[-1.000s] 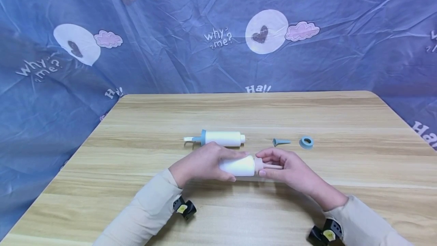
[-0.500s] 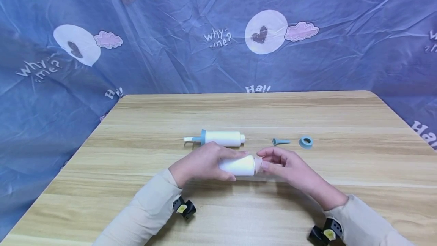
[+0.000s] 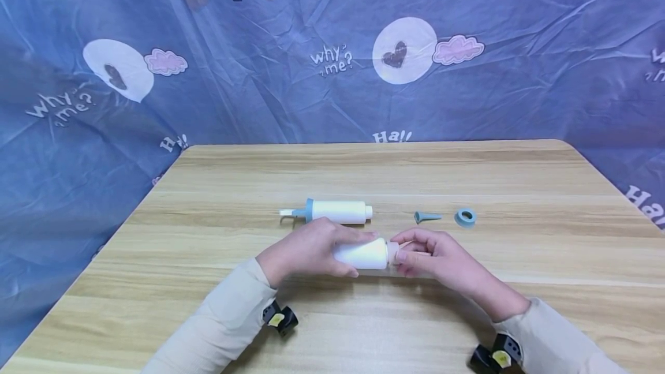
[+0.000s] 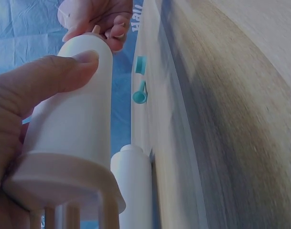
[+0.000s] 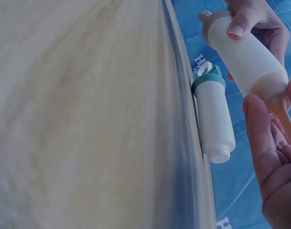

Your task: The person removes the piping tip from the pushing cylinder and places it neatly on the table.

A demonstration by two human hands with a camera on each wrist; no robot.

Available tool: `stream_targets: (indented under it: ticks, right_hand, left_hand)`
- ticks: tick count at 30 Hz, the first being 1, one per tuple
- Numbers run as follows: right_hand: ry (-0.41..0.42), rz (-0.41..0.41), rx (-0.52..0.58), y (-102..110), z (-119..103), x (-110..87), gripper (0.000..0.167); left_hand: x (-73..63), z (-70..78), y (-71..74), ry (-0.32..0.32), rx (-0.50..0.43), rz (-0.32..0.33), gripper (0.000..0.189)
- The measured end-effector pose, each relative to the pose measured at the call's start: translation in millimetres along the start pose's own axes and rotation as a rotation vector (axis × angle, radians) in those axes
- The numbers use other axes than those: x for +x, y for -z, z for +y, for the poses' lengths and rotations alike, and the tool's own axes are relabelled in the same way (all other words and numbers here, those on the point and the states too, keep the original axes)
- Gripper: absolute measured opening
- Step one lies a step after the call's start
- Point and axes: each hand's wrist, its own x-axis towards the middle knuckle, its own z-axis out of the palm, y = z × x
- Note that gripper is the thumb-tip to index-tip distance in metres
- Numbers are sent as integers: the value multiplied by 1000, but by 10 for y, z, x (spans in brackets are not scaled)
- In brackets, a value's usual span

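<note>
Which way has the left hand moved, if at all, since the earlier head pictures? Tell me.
No: the left hand, gripping the beige-collared bottle, shows no visible shift against the blue-collared bottle on the table.

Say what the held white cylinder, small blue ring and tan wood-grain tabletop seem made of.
Smooth white cylinder: probably satin plastic, given its soft, even shading.
Small blue ring: likely moulded plastic, uniformly coloured; finish unclear.
Tan wood-grain tabletop: wood or laminate, streaked with grain; faint sheen.
</note>
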Motion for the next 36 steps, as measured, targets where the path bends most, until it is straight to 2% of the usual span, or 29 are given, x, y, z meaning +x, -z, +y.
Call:
stream_targets:
  ticks: [7,15,28,36]
  right_hand:
    - [33,59,-97,-12,13,-2,39]
    - [91,89,-99,-23,11,-6,39]
    - [151,81,-85,-16,31,10,36]
    - [198,134,-111,-26,39,8,34]
  left_hand:
    - [-11,-23,-17,-17,24,5,61]
    - [-17,-47,-25,-5,-7,-1,62]
    - [-4,-40,-13,105,-125,-50,63]
    - [-11,-75,-22,91,-127,-50,62]
